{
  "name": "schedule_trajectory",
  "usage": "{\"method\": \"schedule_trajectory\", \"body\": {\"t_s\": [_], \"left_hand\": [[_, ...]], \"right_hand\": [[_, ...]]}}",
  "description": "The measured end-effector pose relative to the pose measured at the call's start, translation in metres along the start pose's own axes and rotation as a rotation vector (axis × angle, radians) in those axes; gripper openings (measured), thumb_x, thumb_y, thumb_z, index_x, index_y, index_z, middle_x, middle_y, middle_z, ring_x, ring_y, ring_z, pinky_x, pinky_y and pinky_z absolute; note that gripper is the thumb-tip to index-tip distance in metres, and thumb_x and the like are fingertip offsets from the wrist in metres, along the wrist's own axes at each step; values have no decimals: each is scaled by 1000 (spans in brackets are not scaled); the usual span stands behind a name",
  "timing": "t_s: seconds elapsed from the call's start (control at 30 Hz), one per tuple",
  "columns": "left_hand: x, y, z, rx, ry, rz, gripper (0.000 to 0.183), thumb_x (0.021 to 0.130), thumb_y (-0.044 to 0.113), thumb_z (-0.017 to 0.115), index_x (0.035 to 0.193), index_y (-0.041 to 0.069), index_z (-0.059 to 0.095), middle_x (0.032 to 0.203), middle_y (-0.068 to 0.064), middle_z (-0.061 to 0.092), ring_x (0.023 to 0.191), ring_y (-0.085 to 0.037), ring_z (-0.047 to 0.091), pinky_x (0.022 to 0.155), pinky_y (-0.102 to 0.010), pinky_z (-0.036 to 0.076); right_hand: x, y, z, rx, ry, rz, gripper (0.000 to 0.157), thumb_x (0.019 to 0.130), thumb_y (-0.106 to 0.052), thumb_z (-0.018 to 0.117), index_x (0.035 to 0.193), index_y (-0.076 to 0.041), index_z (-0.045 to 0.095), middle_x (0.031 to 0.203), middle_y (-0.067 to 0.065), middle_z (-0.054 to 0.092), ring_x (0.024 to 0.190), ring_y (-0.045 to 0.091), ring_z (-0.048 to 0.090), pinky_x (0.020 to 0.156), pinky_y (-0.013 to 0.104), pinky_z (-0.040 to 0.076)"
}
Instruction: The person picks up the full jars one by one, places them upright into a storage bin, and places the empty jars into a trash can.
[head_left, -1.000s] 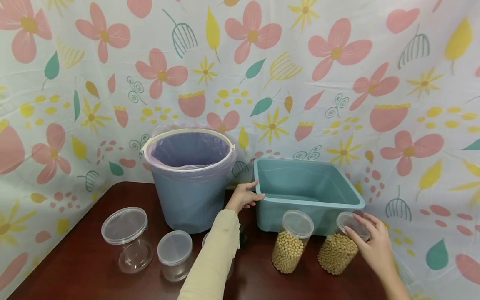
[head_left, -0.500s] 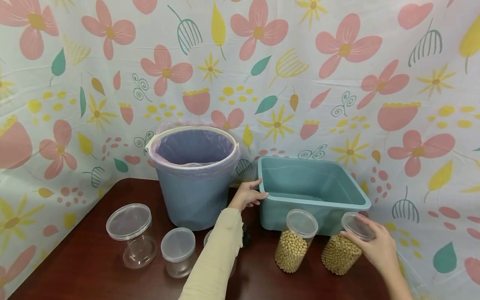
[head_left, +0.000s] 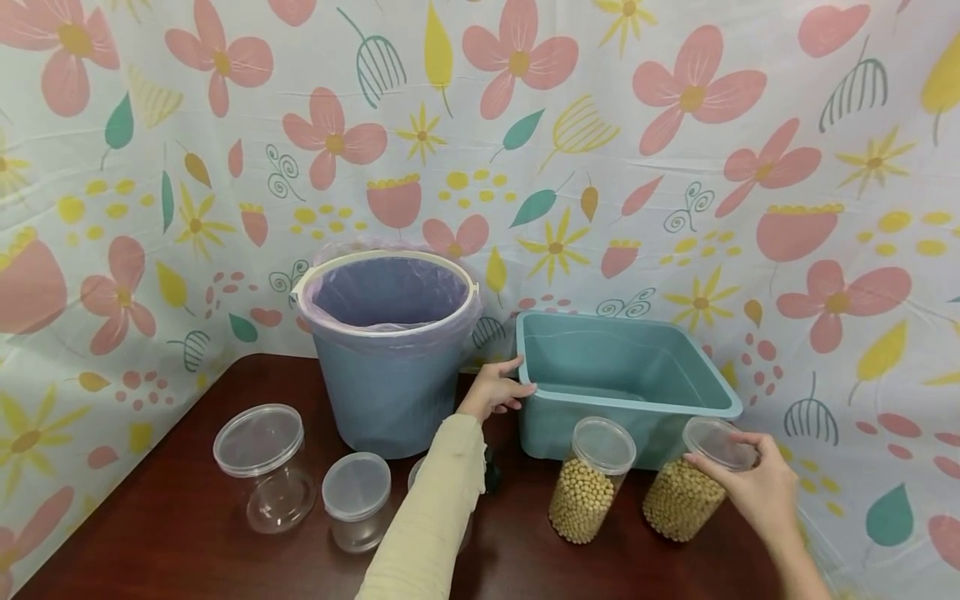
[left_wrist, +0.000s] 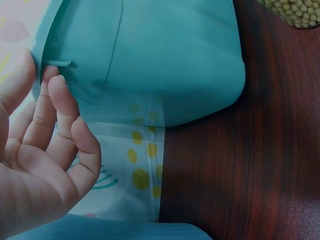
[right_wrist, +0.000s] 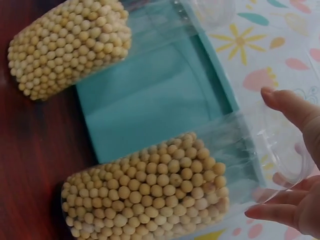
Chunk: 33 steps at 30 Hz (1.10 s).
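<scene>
My left hand (head_left: 492,392) holds the left rim of a teal plastic tub (head_left: 540,429). In the left wrist view the thumb lies outside the rim, with a fingertip tucked under it and the other fingers bent. At the right, my right hand (head_left: 767,487) grips the clear lid (head_left: 716,442) of a transparent jar (head_left: 682,500), thumb on the near side and fingers on the far side. Pale yellow soybeans (right_wrist: 145,195) fill about two thirds of that jar. A matching lidded jar of soybeans (head_left: 585,500) stands to its left, in front of the tub.
A blue bucket (head_left: 390,383) with a purple liner stands left of the tub. Lidded clear jars (head_left: 281,500) stand at the front left, one partly hidden by the left sleeve (head_left: 431,517). A small dark object (head_left: 491,471) shows beside the sleeve. Floral cloth hangs behind the table.
The head view has shifted slightly, so everything appears a little further right. My right fingers have moved round the jar lid toward its right side. The left hand stays on the tub rim.
</scene>
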<state>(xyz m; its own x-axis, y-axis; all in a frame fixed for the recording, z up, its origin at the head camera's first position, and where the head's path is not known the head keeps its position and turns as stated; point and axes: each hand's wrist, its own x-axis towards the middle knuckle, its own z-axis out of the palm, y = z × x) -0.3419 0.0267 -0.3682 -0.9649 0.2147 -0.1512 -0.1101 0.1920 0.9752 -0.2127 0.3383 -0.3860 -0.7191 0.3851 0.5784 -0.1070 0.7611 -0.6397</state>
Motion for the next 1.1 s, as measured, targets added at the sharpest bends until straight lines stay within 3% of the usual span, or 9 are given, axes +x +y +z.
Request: {"method": "schedule_trajectory", "body": {"t_s": [0.07,0.2,0.37,0.43,0.57,0.63,0.9,1.1], "left_hand": [[0,0,0,-3,-2,-1,61,78,21,70,133,30,44,89,-15,64,74,-28,62,46,-23,38],[-1,0,0,-9,-3,-3,60,79,20,69,133,30,44,90,-16,63,75,-29,62,46,-22,39],[-1,1,0,-22,-2,-1,61,79,19,70,133,28,44,88,-15,64,72,-27,62,46,-22,39],[-2,1,0,-31,-4,-1,61,78,19,70,133,28,44,89,-15,64,69,-25,62,45,-22,39],[-3,2,-1,-42,-8,4,62,78,18,71,133,26,44,92,-17,65,63,-21,62,45,-22,38],[-4,2,-1,-42,-10,8,62,78,17,70,133,26,44,92,-16,65,62,-21,61,45,-22,38],[-3,3,0,-20,-16,2,62,79,17,69,134,26,42,92,-15,65,66,-23,62,44,-22,38],[-2,4,-1,-30,-43,-14,63,80,17,68,136,26,40,87,-10,66,59,-18,60,44,-23,39]], "right_hand": [[2,-4,-2,19,67,0,55,49,-13,88,93,-2,57,63,2,48,48,6,33,44,17,28],[9,-14,-7,43,146,-40,53,46,-10,88,90,0,61,50,-3,42,43,3,30,41,16,26],[20,-24,-16,117,123,-21,48,53,-12,86,94,0,63,42,0,41,34,7,32,35,23,28],[25,-25,-18,201,126,-29,44,56,-8,85,93,-1,64,40,0,42,30,7,33,33,24,27],[34,-38,-25,261,163,-74,40,55,1,83,92,1,66,40,0,41,28,5,34,33,18,25],[37,-51,-30,240,189,-92,41,54,4,82,92,3,65,40,0,38,30,2,33,34,16,24],[62,-68,-43,334,162,-16,41,61,6,77,96,-13,66,37,-1,38,29,5,30,34,17,25],[78,-82,-50,414,184,-66,40,63,9,75,100,-5,65,38,-1,39,29,5,33,33,17,25]]}}
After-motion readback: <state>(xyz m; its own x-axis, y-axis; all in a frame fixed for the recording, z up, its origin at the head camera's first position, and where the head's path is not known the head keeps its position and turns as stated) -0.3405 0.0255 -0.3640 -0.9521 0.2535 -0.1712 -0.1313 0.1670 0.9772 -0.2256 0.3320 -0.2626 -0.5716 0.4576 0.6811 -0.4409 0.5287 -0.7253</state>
